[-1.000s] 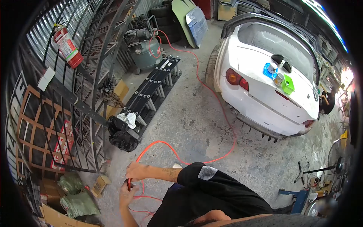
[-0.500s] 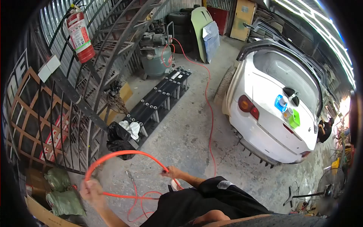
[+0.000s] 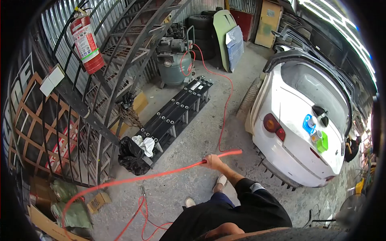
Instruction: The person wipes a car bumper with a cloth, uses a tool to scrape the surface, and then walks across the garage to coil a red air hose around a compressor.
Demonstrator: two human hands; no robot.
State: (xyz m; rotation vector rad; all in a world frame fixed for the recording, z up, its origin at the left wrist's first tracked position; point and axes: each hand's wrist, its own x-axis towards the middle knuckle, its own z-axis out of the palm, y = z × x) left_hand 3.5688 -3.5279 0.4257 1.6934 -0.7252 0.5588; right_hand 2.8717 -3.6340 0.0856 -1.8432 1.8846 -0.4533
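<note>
Between the car (image 3: pixel 297 120) and the rack (image 3: pixel 177 110) lies a strip of bare floor (image 3: pixel 209 132), hemmed at the left by a gate (image 3: pixel 80 120) and a bag (image 3: pixel 130 156). The right hand (image 3: pixel 212 161), arm stretched forward, is fisted around the hose (image 3: pixel 161 174), which slants from the lower left and pokes past the knuckles toward the car. The left hand is out of sight.

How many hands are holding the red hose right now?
1. The right hand grips the red hose near the rear of the white car. The left hand is out of view and may hold it too.
</note>
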